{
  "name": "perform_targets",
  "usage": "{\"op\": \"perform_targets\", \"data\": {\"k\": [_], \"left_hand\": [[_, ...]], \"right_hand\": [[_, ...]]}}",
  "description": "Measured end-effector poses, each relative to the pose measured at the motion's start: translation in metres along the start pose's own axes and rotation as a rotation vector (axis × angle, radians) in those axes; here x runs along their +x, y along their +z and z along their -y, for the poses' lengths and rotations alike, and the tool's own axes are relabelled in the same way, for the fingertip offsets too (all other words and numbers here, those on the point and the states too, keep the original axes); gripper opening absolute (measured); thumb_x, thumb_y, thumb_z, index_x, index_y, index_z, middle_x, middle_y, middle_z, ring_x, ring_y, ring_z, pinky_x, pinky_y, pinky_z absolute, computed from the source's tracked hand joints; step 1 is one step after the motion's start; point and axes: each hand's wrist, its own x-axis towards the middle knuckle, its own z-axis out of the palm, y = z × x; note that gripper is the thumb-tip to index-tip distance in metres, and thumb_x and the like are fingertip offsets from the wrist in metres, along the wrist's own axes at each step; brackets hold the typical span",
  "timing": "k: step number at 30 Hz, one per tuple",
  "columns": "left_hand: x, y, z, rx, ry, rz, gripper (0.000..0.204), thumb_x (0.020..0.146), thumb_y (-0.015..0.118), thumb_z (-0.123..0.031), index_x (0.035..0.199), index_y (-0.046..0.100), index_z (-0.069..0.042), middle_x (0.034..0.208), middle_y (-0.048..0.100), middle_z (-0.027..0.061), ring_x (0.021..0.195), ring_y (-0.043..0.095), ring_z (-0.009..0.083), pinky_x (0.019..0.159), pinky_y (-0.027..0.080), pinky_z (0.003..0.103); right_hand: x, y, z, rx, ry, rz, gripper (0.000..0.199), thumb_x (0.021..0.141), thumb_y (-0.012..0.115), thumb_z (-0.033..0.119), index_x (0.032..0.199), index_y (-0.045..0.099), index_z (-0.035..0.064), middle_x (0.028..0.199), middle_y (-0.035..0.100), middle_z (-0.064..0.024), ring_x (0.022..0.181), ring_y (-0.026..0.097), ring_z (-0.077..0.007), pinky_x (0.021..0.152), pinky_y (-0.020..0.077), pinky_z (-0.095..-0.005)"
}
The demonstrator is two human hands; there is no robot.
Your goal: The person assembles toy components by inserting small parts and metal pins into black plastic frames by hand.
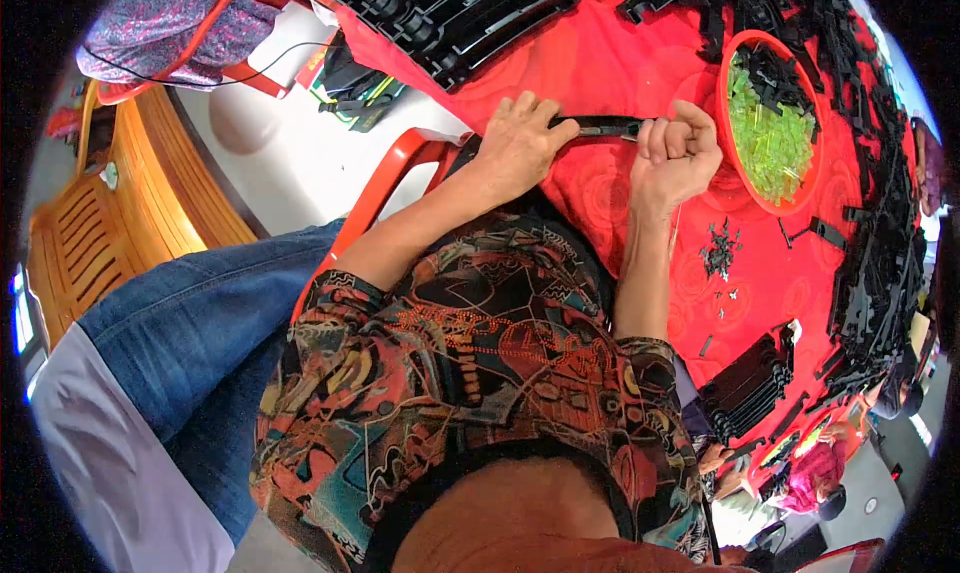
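Note:
Between my two hands runs a narrow black plastic strip (608, 126), held level over the near edge of the red tablecloth. My left hand (522, 145) pinches its left end between thumb and fingers. Around its right end the fingers of my right hand (678, 153) are curled. Part of the strip is hidden by the fingers of both hands. To the right of my right hand stands an orange-rimmed basin (727, 123) with yellow-green clear pieces (775, 133) and small black parts (778, 76) in it.
Long black parts (470, 23) lie in rows at the far edge. More black parts (880, 233) heap along the right. Small dark bits (720, 251) and a black stack (745, 383) lie nearer. A red chair (375, 198) and wooden bench (150, 173) stand left; people sit at lower right.

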Motion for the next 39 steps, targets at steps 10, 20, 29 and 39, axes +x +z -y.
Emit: {"op": "perform_targets", "data": {"k": [10, 20, 29, 39], "left_hand": [[-0.003, 0.000, 0.000, 0.047, -0.001, 0.011, 0.017, 0.075, 0.057, -0.014, 0.091, 0.061, -0.014, 0.087, 0.053, 0.0064, 0.086, 0.049, 0.0262, 0.069, 0.041, 0.041], [-0.003, 0.000, -0.002, 0.069, 0.015, 0.018, 0.014, 0.074, 0.058, -0.014, 0.087, 0.061, -0.013, 0.085, 0.053, 0.0062, 0.086, 0.049, 0.0259, 0.068, 0.040, 0.040], [-0.003, -0.004, -0.005, 0.056, 0.029, 0.049, 0.016, 0.072, 0.060, -0.011, 0.088, 0.060, -0.012, 0.092, 0.054, 0.0063, 0.086, 0.049, 0.0249, 0.067, 0.040, 0.038], [-0.002, -0.004, -0.003, 0.045, 0.043, 0.038, 0.017, 0.074, 0.058, -0.014, 0.090, 0.064, -0.011, 0.094, 0.055, 0.0083, 0.088, 0.049, 0.0257, 0.069, 0.039, 0.039]], "right_hand": [[-0.006, 0.010, -0.015, -0.089, 0.005, -0.006, 0.035, 0.088, 0.031, 0.016, 0.087, 0.053, -0.0107, 0.050, 0.023, 0.0029, 0.038, 0.020, -0.0071, 0.037, 0.0212, -0.0245], [-0.005, 0.016, -0.027, -0.166, 0.029, 0.069, 0.033, 0.085, 0.030, 0.011, 0.088, 0.053, -0.0128, 0.050, 0.026, 0.0029, 0.039, 0.022, -0.0061, 0.038, 0.0232, -0.0242], [-0.009, 0.010, -0.031, -0.219, 0.077, 0.089, 0.031, 0.085, 0.032, 0.010, 0.086, 0.054, -0.0118, 0.051, 0.029, 0.0026, 0.041, 0.024, -0.0057, 0.039, 0.0241, -0.0239], [-0.016, 0.015, -0.036, -0.471, -0.025, 0.208, 0.029, 0.086, 0.035, 0.010, 0.082, 0.055, -0.0093, 0.053, 0.034, 0.0019, 0.044, 0.028, -0.0053, 0.041, 0.0248, -0.0222]]}}
